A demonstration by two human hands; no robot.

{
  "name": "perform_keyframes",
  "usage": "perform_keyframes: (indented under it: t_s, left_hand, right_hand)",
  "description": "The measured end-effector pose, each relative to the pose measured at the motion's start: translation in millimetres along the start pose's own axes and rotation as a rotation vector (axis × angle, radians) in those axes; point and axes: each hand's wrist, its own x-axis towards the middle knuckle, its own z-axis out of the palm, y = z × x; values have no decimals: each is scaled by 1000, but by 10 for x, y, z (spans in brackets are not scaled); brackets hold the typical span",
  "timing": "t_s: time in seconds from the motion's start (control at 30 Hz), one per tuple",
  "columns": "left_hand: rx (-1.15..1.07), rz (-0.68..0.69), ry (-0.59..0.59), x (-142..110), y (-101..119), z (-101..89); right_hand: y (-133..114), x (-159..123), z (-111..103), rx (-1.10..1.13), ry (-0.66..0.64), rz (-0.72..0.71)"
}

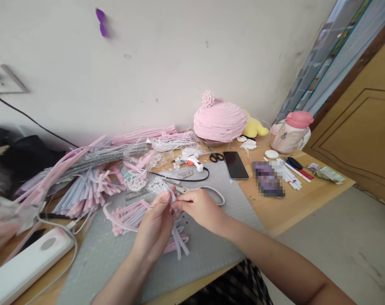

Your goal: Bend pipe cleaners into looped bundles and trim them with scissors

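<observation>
we pinch a fuzzy, pale lavender stem (pixel 172 196) with our left hand (pixel 156 224) and right hand (pixel 199 208) above the grey cutting mat (pixel 100 262).

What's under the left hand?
Fuzzy pink and pale strips show on either side, lying on the grey mat. Directly beneath the left hand, it's covered; can't tell.

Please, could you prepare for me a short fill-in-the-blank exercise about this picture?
The left hand and the right hand hold a pale strip above a mat coloured ____.
In the picture, the bottle stands to the ____ of the yellow toy.
The small decoration on the wall is coloured ____.

Missing words: grey; right; purple.
</observation>
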Motion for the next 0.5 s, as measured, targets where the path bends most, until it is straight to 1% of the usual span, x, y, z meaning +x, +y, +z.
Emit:
perform_keyframes:
  t_s: [0.13, 0.2, 0.3, 0.43, 0.5]
  left_hand:
    - [-12, -34, -12, -14, -15, -5]
    - [0, -52, -25, -33, -14, 0]
    - [44, -52, -52, -50, -5, 13]
    - [133, -35, -15, -14, 32, 11]
    - [176, 8, 16, 21, 64, -5]
  right_hand:
    - [42, 18, 2, 35, -101, 56]
    - [53, 23, 6, 104, -154, 123]
    - [66, 28, 15, 216, -200, 214]
    - [65, 18, 5, 450, -236, 303]
    - [49, 5, -18, 598, -237, 359]
